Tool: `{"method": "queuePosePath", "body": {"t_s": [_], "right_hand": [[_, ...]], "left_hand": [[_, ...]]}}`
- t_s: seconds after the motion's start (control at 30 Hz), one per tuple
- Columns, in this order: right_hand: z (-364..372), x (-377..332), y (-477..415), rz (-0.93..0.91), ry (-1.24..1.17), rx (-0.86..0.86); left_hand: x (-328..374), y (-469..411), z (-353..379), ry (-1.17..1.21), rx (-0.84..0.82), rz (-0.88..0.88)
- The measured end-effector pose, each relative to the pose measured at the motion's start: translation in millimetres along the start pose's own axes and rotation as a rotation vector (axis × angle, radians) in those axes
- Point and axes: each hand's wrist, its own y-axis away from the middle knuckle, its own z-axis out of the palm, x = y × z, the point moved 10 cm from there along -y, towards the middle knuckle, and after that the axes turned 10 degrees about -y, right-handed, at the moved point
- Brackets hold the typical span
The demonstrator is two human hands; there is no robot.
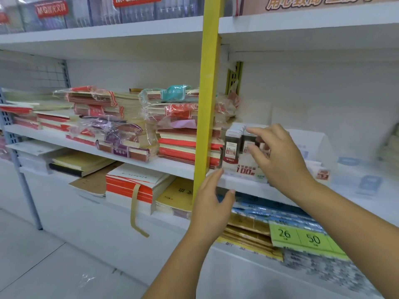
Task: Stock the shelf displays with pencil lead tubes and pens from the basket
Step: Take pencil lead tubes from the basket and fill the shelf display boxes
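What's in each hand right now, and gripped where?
Right hand pinches a small boxed pack at its upper end; left hand holds nothing.

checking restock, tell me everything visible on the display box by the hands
The display box is a small white carton, red 100 on its front, holding upright grey-and-white packs with red labels. It stands on the shelf just right of the yellow upright. The right hand pinches one pack; the left hand is at its lower left corner.
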Motion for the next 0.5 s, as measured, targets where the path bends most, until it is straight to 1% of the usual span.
{"method": "queuePosePath", "body": {"t_s": [0.07,0.1,0.13,0.2,0.23,0.3,0.37,0.43,0.5], "right_hand": [[-10.6,1.6,34.5,0.017,-0.149,0.023],[-11.0,6.1,55.4,0.044,-0.22,0.012],[-8.2,14.8,78.9,0.092,-0.279,-0.01],[6.7,42.9,132.7,0.243,-0.339,-0.071],[17.7,61.4,160.6,0.332,-0.34,-0.117],[47.7,104.0,223.4,0.545,-0.319,-0.268],[78.1,143.2,293.6,0.761,-0.308,-0.432],[98.6,174.5,359.9,0.914,-0.292,-0.519],[115.5,196.7,420.3,1.037,-0.237,-0.596]], "left_hand": [[-3.0,16.1,-0.7,-0.033,-0.008,-0.006],[-8.0,26.5,3.6,-0.067,-0.047,-0.008],[-15.9,38.5,12.0,-0.111,-0.114,-0.012],[-42.2,69.5,36.8,-0.233,-0.31,-0.022],[-59.6,87.4,50.3,-0.311,-0.426,-0.033],[-100.8,126.3,76.7,-0.476,-0.644,-0.074],[-141.9,167.1,99.2,-0.554,-0.798,-0.143],[-176.8,202.6,122.6,-0.552,-0.875,-0.222],[-205.5,233.7,144.3,-0.496,-0.902,-0.303]]}}
